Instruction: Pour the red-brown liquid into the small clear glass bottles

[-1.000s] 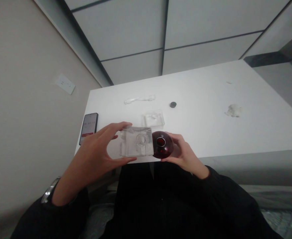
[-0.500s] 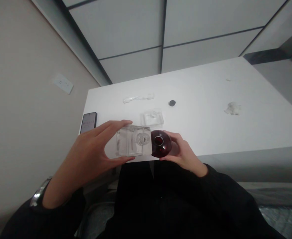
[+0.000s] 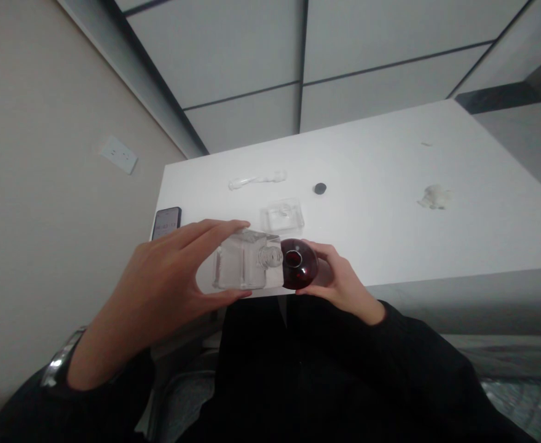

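Between the thumb and fingers of my left hand (image 3: 178, 261) is a clear square glass bottle (image 3: 240, 261) with a threaded neck. It tilts to the right, its open mouth pointing at the other bottle. My right hand (image 3: 337, 274) is wrapped round a dark red round bottle (image 3: 300, 264), which has an uncovered mouth at its top. The two bottles overlap in view, and I cannot tell whether they touch. Just beyond them lies a clear square piece (image 3: 283, 215), perhaps a lid, on the white table (image 3: 367, 215).
A clear plastic dropper (image 3: 257, 179) lies farther back, with a small dark round cap (image 3: 320, 188) to its right. A phone (image 3: 166, 221) rests at the table's left edge. Crumpled whitish scrap (image 3: 436, 197) lies on the right. A wall socket (image 3: 119, 154) is at left.
My left hand has tipped the clear bottle further to the right, so its neck leans closer to the dark red bottle. My right hand holds nearly still.
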Action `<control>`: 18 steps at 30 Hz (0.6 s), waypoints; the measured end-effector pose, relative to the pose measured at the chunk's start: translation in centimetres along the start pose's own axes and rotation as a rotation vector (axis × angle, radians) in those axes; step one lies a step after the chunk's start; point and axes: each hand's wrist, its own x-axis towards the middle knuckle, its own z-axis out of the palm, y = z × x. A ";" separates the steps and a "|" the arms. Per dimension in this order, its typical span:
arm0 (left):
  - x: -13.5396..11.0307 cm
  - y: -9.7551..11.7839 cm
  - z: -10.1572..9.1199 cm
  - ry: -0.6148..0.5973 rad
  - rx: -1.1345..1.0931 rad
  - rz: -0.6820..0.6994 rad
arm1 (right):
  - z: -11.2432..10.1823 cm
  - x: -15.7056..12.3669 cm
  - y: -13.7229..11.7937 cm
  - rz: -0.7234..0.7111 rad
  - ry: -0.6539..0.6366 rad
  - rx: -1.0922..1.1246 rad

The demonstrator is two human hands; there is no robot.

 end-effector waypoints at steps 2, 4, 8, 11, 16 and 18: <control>0.0 0.0 -0.1 -0.001 0.009 0.007 | 0.0 0.1 -0.1 0.003 -0.004 -0.004; 0.1 0.0 -0.3 -0.002 0.024 0.012 | 0.0 0.2 -0.2 0.009 -0.012 -0.003; 0.3 0.1 -0.4 -0.013 0.073 0.031 | -0.1 0.3 -0.3 0.014 -0.023 0.006; 0.5 0.2 -0.6 -0.011 0.106 0.051 | -0.2 0.3 -0.2 0.026 -0.022 0.009; 0.6 0.3 -0.7 -0.007 0.111 0.049 | -0.1 0.2 -0.1 0.025 -0.026 0.017; 0.6 0.2 -0.8 -0.007 0.114 0.050 | -0.2 0.1 -0.1 0.031 -0.025 0.019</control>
